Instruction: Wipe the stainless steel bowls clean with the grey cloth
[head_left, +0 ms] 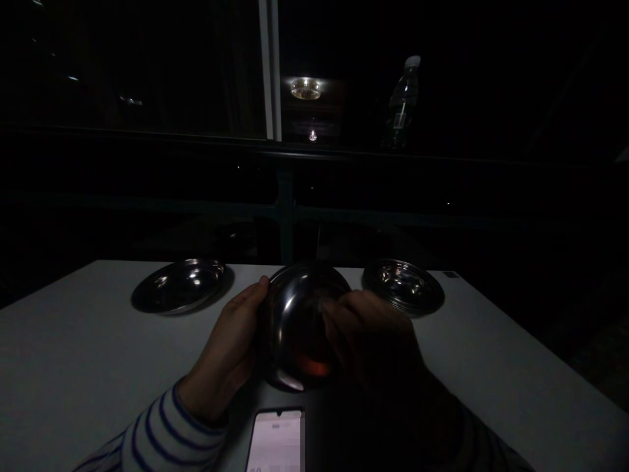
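Observation:
A shiny steel bowl (295, 321) is tilted up in the middle, over the near part of the white table. My left hand (236, 334) grips its left edge, thumb at the upper rim. On the bowl's right side, my right hand (363, 324) has its fingers bunched together against the metal. A small pale bit shows at those fingertips, too dark to name. Whether the bowl's inside or outside faces me, I cannot tell. Just below the bowl lies a phone (276, 439) with its screen lit.
One steel dish (179, 286) rests at the table's back left, and what looks like a stack of steel dishes (403, 286) at the back right. The white table (59, 341) ends at a dark window. Beyond its far edge stands a clear plastic bottle (403, 101).

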The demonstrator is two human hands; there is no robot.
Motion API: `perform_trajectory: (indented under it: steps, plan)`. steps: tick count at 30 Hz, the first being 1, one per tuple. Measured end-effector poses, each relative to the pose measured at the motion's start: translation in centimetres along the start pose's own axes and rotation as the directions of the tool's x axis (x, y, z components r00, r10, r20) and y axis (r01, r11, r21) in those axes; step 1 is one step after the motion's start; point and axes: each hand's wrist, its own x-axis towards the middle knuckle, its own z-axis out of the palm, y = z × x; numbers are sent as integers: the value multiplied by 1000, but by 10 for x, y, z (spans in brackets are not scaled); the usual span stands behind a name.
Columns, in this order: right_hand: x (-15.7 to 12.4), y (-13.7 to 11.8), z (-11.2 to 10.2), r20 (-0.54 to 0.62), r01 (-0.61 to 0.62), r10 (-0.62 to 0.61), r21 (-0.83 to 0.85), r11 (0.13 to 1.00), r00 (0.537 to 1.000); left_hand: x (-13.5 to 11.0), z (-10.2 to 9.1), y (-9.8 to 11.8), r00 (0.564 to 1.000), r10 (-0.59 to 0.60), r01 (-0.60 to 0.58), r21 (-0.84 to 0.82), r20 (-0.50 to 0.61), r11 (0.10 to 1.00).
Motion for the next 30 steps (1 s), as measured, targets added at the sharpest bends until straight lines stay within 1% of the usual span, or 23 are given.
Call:
perform_trajectory:
  steps: [2,3,5,7,11,12,13,17,18,20,22,24,27,28,30]
  plan:
    - [0,2,0,-5,-49,49,-13,999,999,0,0,-1,1000,-5,6,-12,7,1000]
    - [1,2,0,2,-32,32,14,999,999,1,0,-2,1000,-14,14,-17,12,1000]
    - [0,1,1,16,38,-39,91,995,999,2,-1,-4,999,-39,39,-22,25,999]
    - [0,0,2,32,58,-62,111,992,998,4,-1,-6,998,-54,54,-16,30,998]
    - [-1,2,5,34,-40,39,29,999,999,5,-2,-7,1000,-26,26,-3,-2,1000]
    - [-1,2,5,35,-47,46,31,998,998,5,-2,-7,1000,-25,25,2,-4,1000]
    - [-1,1,6,39,-33,31,47,998,999,5,-2,-7,1000,-28,28,6,-6,1000]
    - [-1,-6,7,57,101,-110,146,984,992,2,-1,-5,1000,-18,18,4,-18,1000]
    - [-1,-7,6,64,108,-120,167,980,991,2,0,-4,1000,-15,15,-2,-20,1000]
    - [0,-6,5,55,78,-90,194,978,994,1,1,-4,1000,-21,21,-10,-19,1000]
    - [-1,-5,4,37,53,-60,181,982,997,2,1,-4,999,-29,29,-23,-29,999]
    - [-1,-5,4,47,94,-102,155,983,994,4,0,-3,998,-15,12,-54,-56,998]
    - [-3,-9,4,102,178,-192,133,975,976,6,-3,-1,995,19,-29,-96,-102,995]
    - [-3,-10,4,117,189,-205,135,973,972,7,-3,-1,994,27,-37,-100,-107,994]
    - [-2,-12,3,112,166,-182,139,976,977,6,-2,-2,995,26,-36,-98,-98,994]
